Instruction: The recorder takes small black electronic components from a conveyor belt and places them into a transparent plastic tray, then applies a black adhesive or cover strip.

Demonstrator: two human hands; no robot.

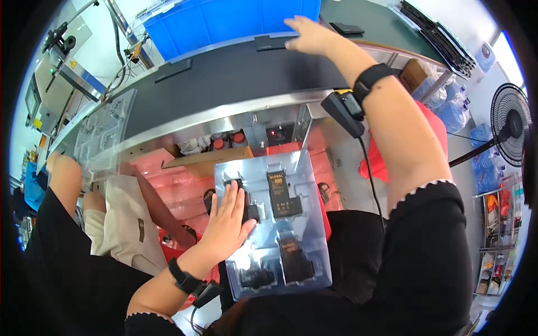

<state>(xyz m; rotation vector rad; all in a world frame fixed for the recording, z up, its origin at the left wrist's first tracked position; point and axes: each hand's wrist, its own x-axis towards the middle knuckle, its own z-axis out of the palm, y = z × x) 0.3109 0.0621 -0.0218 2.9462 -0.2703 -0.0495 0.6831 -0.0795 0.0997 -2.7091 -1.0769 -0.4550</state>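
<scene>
While flat on the clear tray (314, 168), left hand (227, 221), fingers (232, 196) open over a black part (249, 211); right hand (308, 36) open on another (274, 42).

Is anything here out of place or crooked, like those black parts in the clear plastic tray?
Nothing looks spilled or broken. The clear tray rests on the person's lap, the left hand flat on it. Its black parts sit in separate pockets. The right hand reaches a flat black piece on the conveyor belt.

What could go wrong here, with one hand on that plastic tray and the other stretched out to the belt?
The clear tray seems to rest on the lap, steadied only by the left hand; it might tip and spill its black parts. The right hand reaches far to a flat black piece on the belt, and the wrist cable could snag.
</scene>
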